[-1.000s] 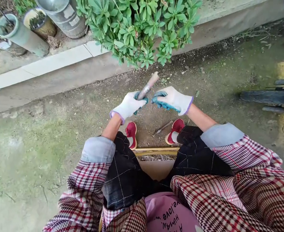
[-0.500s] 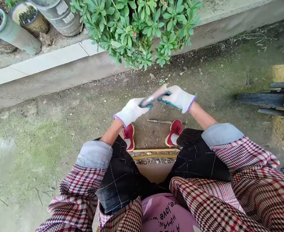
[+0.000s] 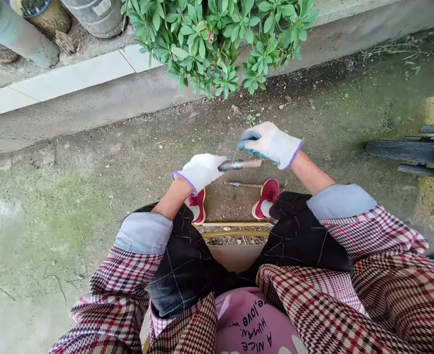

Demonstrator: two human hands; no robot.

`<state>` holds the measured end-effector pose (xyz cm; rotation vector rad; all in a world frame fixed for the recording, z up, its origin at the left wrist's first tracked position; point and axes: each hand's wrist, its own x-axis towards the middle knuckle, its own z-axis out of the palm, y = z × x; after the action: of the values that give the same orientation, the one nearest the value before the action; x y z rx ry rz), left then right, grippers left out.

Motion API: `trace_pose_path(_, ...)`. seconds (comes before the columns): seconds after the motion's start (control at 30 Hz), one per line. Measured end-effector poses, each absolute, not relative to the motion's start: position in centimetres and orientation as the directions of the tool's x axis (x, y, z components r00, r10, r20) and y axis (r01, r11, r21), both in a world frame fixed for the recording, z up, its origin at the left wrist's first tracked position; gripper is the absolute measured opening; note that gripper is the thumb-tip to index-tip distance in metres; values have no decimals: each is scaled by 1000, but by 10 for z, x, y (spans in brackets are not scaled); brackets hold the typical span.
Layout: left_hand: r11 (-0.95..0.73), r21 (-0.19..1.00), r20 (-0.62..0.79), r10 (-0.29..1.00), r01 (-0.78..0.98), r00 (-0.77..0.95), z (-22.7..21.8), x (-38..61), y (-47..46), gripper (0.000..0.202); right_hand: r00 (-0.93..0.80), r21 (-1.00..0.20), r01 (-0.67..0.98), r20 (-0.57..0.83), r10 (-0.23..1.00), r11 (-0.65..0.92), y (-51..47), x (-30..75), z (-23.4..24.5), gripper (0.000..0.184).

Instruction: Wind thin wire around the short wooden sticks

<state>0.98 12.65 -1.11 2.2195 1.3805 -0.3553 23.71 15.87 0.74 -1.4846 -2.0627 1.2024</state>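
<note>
My left hand (image 3: 201, 170), in a white glove with a teal palm, grips one end of a short wooden stick (image 3: 249, 163) that has thin metal wire (image 3: 236, 164) coiled around its middle. The stick lies level, pointing right. My right hand (image 3: 269, 142), gloved the same way, hovers just above the stick's far end and pinches a fine strand of wire that runs down to the coil. Both hands are held over the dirt between my red shoes (image 3: 267, 195). A second wire-wrapped rod (image 3: 242, 185) lies on the ground between the shoes.
A leafy green shrub (image 3: 220, 42) overhangs a concrete kerb (image 3: 91, 105) ahead. Pots and pipes (image 3: 21, 34) stand at the upper left. A dark wheel (image 3: 409, 147) lies on the right. I sit on a yellow-framed stool (image 3: 235, 231). Mossy ground spreads to the left.
The stick swung from pointing up and away to lying level and pointing right. My right hand came off its end and rose a little above it, drawing the wire strand.
</note>
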Motion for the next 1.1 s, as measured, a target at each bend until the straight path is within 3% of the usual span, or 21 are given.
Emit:
trace_pose_path(0.07,-274,456,-378,802,846,463,-11,9,126,21,-307,-835,548,-248,919,-42,163,240,3,10)
trace_pose_path(0.17,-44,767,-285,871,640,401,-12,5,129,20,-246,-866,455,-345,906,-206,161,233,-2,13)
trace_pose_path(0.23,112,853,-295,910,510,292,-12,1,133,19,-277,-860,452,-389,879,-238,155,223,-3,13)
trace_pose_path(0.33,120,750,-307,934,651,181,-12,-6,138,16,-361,-866,451,-399,843,-216,142,206,1,12)
trace_pose_path(0.43,-102,419,-321,913,902,253,-15,-14,138,19,-455,-875,441,-409,791,-199,134,199,10,12)
trace_pose_path(0.53,-285,175,-436,836,942,334,-17,-15,133,27,-474,-875,461,-386,792,-150,138,208,16,12)
trace_pose_path(0.6,-350,165,-484,786,922,385,-15,-12,128,27,-416,-862,498,-338,844,-100,147,218,17,11)
trace_pose_path(0.67,-340,281,-487,756,898,438,-11,-6,126,24,-327,-847,520,-312,892,-106,155,227,15,12)
trace_pose_path(0.8,-82,672,-373,821,736,432,-2,2,129,29,-169,-838,493,-356,919,-235,159,225,5,18)
trace_pose_path(0.87,58,724,-356,885,687,301,0,1,133,32,-208,-837,493,-377,903,-236,153,215,3,16)
trace_pose_path(0.97,63,597,-348,919,799,188,-3,-8,139,30,-361,-851,494,-389,847,-180,140,199,8,13)
trace_pose_path(1.1,-171,238,-433,862,956,262,-13,-19,136,31,-466,-864,480,-397,791,-151,134,193,21,12)
